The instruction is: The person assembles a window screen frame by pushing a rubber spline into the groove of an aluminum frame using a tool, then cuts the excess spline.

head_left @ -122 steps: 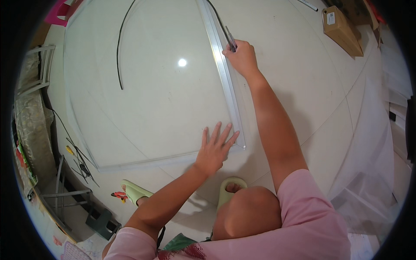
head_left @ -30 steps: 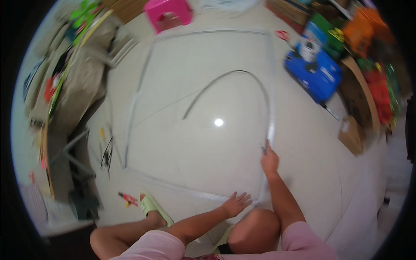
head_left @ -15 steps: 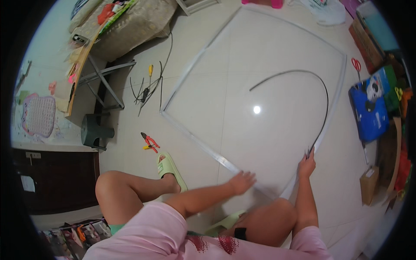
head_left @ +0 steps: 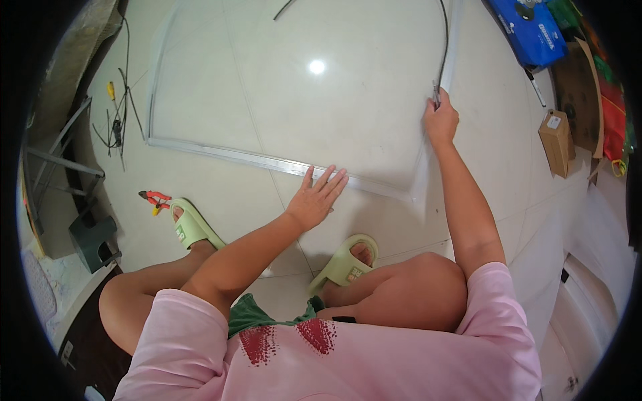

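A large, pale four-sided frame (head_left: 227, 155) lies flat on the tiled floor, its far part cut off by the top of the view. My left hand (head_left: 317, 200) rests palm down with fingers spread on the frame's near bar. Beside the frame's right bar, my right hand (head_left: 442, 120) is closed around the end of a thin black strip (head_left: 446, 40). A small greyish, pointed piece shows at its fingertips, too small to name. The strip runs up out of view; its other end (head_left: 284, 9) shows near the top edge.
Red-handled pliers (head_left: 157, 199) lie by my left green slipper (head_left: 194, 224). Further left are a yellow-handled screwdriver (head_left: 111, 90) and black strip pieces (head_left: 119, 130). A dark stool (head_left: 92, 240) stands at left. On the right are a small brown box (head_left: 556, 144) and a blue package (head_left: 531, 30).
The view has shifted down and to the right. My left hand, blurred above the near bar before, now lies spread on it. My right hand still grips the black strip.
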Available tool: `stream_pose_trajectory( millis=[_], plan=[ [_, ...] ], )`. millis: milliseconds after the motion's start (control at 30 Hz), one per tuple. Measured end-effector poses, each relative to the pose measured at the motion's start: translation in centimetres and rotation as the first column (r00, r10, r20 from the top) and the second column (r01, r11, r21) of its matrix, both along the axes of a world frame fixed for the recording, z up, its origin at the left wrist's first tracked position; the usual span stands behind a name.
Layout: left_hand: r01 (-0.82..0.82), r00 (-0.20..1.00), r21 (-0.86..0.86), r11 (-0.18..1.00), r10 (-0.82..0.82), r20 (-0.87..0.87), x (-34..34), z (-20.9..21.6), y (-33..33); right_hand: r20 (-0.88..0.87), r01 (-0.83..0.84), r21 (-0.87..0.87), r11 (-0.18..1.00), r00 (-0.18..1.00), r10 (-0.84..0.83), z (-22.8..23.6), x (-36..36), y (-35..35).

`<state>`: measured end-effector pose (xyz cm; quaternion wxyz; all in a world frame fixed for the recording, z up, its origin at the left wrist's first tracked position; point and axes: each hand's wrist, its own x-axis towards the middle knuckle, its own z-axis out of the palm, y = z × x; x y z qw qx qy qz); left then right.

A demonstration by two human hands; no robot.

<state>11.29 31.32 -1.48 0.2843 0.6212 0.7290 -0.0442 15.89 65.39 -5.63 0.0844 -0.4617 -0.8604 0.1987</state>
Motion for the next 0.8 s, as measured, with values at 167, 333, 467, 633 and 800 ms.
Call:
stream_pose_trajectory(
  millis=[167,333,467,633,800],
  plan=[
    [-0.004,1.000,-0.024,1.000,0.004,0.003,0.2,-1.0,-1.2,-0.248,-0.215,-0.329,0.919,0.959,0.136,2.2,1.3,-6.6],
    [0.013,1.000,-0.007,1.000,-0.013,-0.011,0.3,-1.1,-1.2,-0.120,-0.523,-0.507,0.685,0.830,0.544,2.5,5.2,-11.2],
    [-0.020,1.000,0.275,0.961,0.022,-0.003,-1.2,-1.8,-2.0,-0.013,-0.393,-0.622,0.677,0.870,0.493,1.9,6.9,-11.9],
    [-0.040,0.999,0.630,0.775,0.040,0.015,-6.2,-2.8,-3.0,0.000,-0.577,-0.517,0.632,0.739,0.674,2.2,6.0,-12.9],
    [0.041,0.999,0.614,0.788,-0.034,-0.023,-6.6,-3.8,-3.6,0.054,-0.547,-0.569,0.613,0.720,0.692,2.6,5.1,-15.1]
  ],
)
